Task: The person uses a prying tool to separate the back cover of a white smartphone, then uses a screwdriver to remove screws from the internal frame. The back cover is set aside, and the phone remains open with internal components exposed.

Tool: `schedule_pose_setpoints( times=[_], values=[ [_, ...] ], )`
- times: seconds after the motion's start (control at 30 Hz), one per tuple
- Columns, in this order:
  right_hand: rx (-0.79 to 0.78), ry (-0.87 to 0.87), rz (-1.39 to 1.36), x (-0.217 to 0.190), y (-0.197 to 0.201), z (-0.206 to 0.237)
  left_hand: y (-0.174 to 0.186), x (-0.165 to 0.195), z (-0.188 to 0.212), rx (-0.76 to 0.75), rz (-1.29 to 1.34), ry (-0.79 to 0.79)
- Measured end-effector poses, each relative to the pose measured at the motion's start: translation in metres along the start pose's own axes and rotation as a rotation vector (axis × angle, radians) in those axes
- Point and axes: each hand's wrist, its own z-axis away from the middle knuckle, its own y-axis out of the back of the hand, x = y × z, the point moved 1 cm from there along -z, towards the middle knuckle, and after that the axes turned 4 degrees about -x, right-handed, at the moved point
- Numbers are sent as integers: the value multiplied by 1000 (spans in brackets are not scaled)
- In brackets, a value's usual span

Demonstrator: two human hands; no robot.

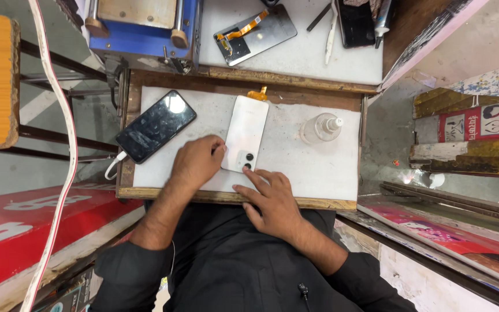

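I'm looking at a white phone [245, 134] with black lenses on a pale grey mat [313, 167], a glossy black phone [155, 125] charging beside it, an orange ribbon [257, 93] showing.

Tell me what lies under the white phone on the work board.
The white phone lies camera-side up on the white mat. An orange flex strip sticks out from beneath its far end. Left hand and right hand touch its near end. Anything else beneath is hidden.

Your left hand [196, 163] and right hand [270, 199] crowd the white phone [245, 134], black phone [155, 125] blocks your left, clear bottle [320, 128] stands right, bare white mat [313, 167] between gives you passage.
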Motion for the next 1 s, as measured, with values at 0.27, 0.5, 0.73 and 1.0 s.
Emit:
schedule_pose_setpoints(
  times=[0.27, 0.5, 0.73, 1.0],
  values=[
    [-122, 15, 96, 40, 1, -29, 15, -16, 22, -139, 138, 226],
    [-541, 209, 211, 55, 34, -102, 11, -27, 27, -109, 327, 210],
    [-719, 155, 369, 40, 48, -143, 1, -28, 23, 5, 172, 68],
    [-706, 135, 362, 47, 38, -140, -5, -31, 25, -39, 240, 189]
  ],
)
